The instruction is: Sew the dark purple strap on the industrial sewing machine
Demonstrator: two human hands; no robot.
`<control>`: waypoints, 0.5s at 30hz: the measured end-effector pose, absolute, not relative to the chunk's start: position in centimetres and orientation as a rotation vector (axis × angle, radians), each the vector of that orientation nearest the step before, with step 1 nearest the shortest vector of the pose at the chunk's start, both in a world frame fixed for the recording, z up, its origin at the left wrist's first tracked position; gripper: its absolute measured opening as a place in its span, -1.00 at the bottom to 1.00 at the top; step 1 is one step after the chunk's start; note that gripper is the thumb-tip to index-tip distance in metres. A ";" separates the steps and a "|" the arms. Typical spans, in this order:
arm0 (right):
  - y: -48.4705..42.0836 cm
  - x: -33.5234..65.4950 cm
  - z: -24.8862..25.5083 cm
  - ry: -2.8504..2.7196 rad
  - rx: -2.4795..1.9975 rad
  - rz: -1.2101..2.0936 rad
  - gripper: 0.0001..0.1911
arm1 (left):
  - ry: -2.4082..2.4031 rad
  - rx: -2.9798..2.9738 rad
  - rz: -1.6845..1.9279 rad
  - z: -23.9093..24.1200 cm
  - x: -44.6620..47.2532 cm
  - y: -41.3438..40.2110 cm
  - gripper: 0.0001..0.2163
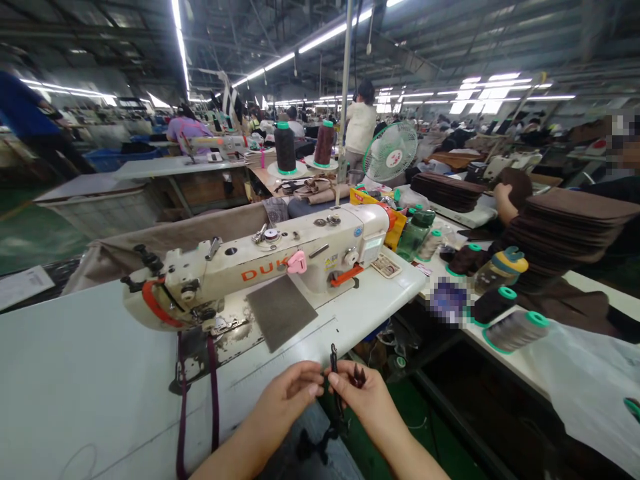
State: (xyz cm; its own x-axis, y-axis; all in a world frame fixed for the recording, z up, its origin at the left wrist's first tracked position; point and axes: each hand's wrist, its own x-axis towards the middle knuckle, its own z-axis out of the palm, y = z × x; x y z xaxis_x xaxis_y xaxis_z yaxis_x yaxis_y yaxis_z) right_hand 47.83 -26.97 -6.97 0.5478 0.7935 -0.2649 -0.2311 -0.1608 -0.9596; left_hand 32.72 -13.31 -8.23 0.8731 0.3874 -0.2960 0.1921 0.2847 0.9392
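Note:
My right hand is closed, pinching a narrow black strip upright between thumb and finger, a small metal-looking end at its top. Dark pointed tips poke out between its other fingers; I cannot tell what they belong to. Close beside it, my left hand has its fingers curled and thumb near the fingertips; anything pinched there is too small to make out. Both hands are at the front edge of a white sewing machine. Two dark purple straps trail from under its needle area toward me.
A grey square sheet lies on the white machine table. To the right, a side table bears thread cones, a bottle and stacked brown pieces. Another person's hand holds a brown piece beyond. A fan stands behind.

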 end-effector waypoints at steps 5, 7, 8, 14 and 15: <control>-26.8 46.6 -7.6 -0.606 -1.506 0.985 -0.44 | 0.583 1.309 0.215 -6.4 33.1 -12.9 -0.48; -26.9 46.2 -7.4 -0.661 -1.558 0.924 -0.56 | 0.549 1.324 0.228 -6.3 33.2 -13.0 -0.56; -26.9 46.1 -7.3 -0.692 -1.590 0.890 -0.63 | 0.531 1.318 0.236 -6.4 33.1 -13.0 -0.59; -26.8 45.7 -6.5 -0.847 -1.702 0.815 -0.86 | 0.541 1.280 0.273 -6.6 32.8 -13.1 -0.65; -26.7 45.6 -6.4 -0.866 -1.719 0.811 -0.88 | 0.548 1.285 0.276 -6.4 32.8 -13.1 -0.64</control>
State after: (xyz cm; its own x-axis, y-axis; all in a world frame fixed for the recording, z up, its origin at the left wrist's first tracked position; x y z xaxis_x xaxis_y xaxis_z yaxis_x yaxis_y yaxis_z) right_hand 45.60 -26.74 -6.41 0.5177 0.8475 -0.1174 0.1731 -0.2381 -0.9557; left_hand 32.81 -13.10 -6.41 0.8414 0.4883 -0.2315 0.1051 0.2724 0.9564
